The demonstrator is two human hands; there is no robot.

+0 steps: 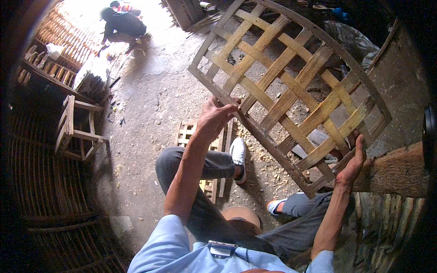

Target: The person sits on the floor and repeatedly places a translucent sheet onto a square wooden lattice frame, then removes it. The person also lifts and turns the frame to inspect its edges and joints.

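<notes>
A wooden lattice panel [273, 113], with yellowish slats woven crosswise inside a greyish frame, is held up tilted in front of me. My left hand [216, 116] is closed around the middle of its near-left frame edge, the thumb lying along the bar. Lower down, my right hand [353, 161] supports the panel's near-right edge with the palm against it and the thumb pointing up. Its other fingers are mostly hidden behind the frame. On the floor, a second lattice panel [186, 129] lies partly covered by my bent left leg.
Wood chips [255, 145] litter the floor around my shoes. To the left stands a wooden stool frame [86, 134] beside a woven stick wall [45, 159]. A thick log [396, 170] and corrugated sheet [387, 223] are at right. Another person [125, 27] crouches far off at upper left.
</notes>
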